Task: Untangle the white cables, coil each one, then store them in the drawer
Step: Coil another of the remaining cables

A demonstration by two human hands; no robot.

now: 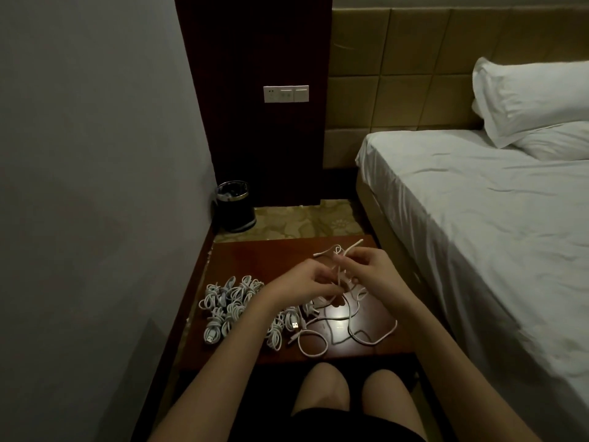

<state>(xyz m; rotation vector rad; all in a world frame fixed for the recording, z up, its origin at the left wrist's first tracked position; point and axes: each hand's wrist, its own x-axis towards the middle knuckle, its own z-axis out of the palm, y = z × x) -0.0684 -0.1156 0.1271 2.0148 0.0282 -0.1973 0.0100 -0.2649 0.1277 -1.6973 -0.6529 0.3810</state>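
Far left: grey wall [79, 186], then a black waste bin [235, 207] on the patterned floor in the corner beyond the nightstand, well apart from the work.

On the left half of the dark wooden nightstand [255, 253]: a heap of coiled cables [234, 306], white, bundled, packed against one another, some with plugs sticking out at the near edge. Coiling well advanced, judging by that heap; storing not yet begun, no drawer in view.

Above the middle of the top: left hand [307, 282], fingers curled, pinching strands of the tangled white cable [342, 269]. Just beside it, right hand [366, 266], fingers likewise curled, pinching the same bunch higher up, two loose ends poking up beyond the fingertips. Below both hands, loose loops [350, 330] of the same white cable trailing across the right half of the top, one loop lying close to the near edge.

Step in hand: untangling, or at most the start of a coil. Next move probably calls for drawing one end free through the knot while the other hand holds the bunch steady, then winding.

In the way: the trailing loops crossing one another, likely to snag; the heap close by the left forearm, easy to knock.

Right: bed [478, 234] with white sheet and pillows [526, 100], wall sockets [286, 94] above.
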